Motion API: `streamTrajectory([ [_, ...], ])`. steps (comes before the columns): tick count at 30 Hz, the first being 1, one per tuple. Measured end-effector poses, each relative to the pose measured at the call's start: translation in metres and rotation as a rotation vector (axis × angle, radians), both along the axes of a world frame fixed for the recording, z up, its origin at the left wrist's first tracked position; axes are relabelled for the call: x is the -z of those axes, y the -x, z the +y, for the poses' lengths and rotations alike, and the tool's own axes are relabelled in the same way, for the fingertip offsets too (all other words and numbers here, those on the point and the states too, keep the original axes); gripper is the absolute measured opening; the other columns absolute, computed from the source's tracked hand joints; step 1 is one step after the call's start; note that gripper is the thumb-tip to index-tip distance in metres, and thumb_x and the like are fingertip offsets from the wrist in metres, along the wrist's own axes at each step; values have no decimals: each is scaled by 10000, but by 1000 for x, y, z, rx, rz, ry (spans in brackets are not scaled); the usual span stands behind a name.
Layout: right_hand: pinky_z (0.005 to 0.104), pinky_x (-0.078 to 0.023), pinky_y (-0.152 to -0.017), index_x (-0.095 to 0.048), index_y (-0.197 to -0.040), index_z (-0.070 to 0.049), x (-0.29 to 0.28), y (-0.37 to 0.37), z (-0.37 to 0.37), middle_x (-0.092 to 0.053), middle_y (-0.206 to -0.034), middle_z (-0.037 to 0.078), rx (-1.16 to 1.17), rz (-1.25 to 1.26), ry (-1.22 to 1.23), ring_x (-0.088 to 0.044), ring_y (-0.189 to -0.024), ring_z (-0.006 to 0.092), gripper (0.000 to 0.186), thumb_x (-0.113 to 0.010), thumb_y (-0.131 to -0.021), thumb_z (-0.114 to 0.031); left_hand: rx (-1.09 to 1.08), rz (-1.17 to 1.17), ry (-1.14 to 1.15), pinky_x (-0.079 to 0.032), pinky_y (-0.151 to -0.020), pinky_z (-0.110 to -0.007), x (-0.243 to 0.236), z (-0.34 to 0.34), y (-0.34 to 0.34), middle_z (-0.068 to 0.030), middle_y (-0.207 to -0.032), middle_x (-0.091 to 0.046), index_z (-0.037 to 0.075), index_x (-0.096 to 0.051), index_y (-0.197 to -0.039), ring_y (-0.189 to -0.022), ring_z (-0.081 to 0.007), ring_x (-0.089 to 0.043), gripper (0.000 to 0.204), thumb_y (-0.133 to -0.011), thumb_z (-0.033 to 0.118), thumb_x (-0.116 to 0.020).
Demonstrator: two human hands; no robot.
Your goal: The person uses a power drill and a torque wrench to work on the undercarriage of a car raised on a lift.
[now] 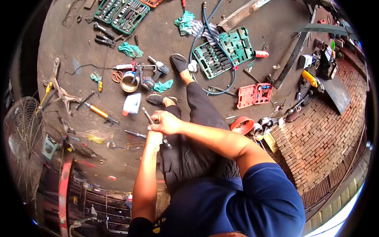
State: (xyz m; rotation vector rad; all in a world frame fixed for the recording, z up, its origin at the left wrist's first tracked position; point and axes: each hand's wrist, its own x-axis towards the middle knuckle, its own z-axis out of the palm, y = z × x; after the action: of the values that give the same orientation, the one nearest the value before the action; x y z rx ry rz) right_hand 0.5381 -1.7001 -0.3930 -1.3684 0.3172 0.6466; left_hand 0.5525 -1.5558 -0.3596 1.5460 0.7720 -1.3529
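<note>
R hand [167,123] w/ metal tool [147,115]

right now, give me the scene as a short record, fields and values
right hand: closed around a metal tool
left hand: at the same tool, grip partly hidden
left of hands: white bottle with red cap
ahead, toward right: open green case
right: open red case

We clasp a slim metal tool [147,115] in our right hand [166,122] and left hand [154,138]. On the floor [158,41], we see a white bottle [133,102] near it, an open green case [238,44] and a red case [246,97] farther off.
</note>
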Motion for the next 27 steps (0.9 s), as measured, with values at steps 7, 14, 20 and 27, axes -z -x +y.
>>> streamTrajectory([
  [7,440,-494,-917,-693,-1108,-23,3,-1,-58,-643,-1063,201,99,-14,-17,-632,-1056,358,442,-668,-914,-419,277,-11,-88,-427,-512,-280,0,-49,-27,-4,-738,-580,46,-616,-1037,-597,-96,-537,188,-1009,196,-506],
  [14,458,-498,-939,-690,-1140,-52,56,37,-119,-685,-1114,200,293,182,236,-648,-1075,362,429,-645,-918,-416,296,-85,-114,-466,-596,-273,15,-50,-44,17,-663,-495,16,-681,-1092,-612,-89,-489,256,-1050,190,-498],
  [20,432,-503,-958,-696,-1163,-40,116,116,-162,-703,-1121,208,412,414,431,-666,-1091,343,427,-632,-919,-386,470,-194,-94,-472,-657,-262,29,-30,-49,2,-699,-505,23,-691,-1112,-684,-99,-519,234,-1015,127,-505],
  [27,472,-498,-971,-697,-1145,-35,202,234,-159,-705,-1136,200,354,690,628,-645,-1132,359,493,-635,-902,-460,624,-113,-101,-469,-627,-269,56,5,-38,5,-664,-511,27,-693,-1007,-624,-105,-505,222,-1006,132,-497],
])
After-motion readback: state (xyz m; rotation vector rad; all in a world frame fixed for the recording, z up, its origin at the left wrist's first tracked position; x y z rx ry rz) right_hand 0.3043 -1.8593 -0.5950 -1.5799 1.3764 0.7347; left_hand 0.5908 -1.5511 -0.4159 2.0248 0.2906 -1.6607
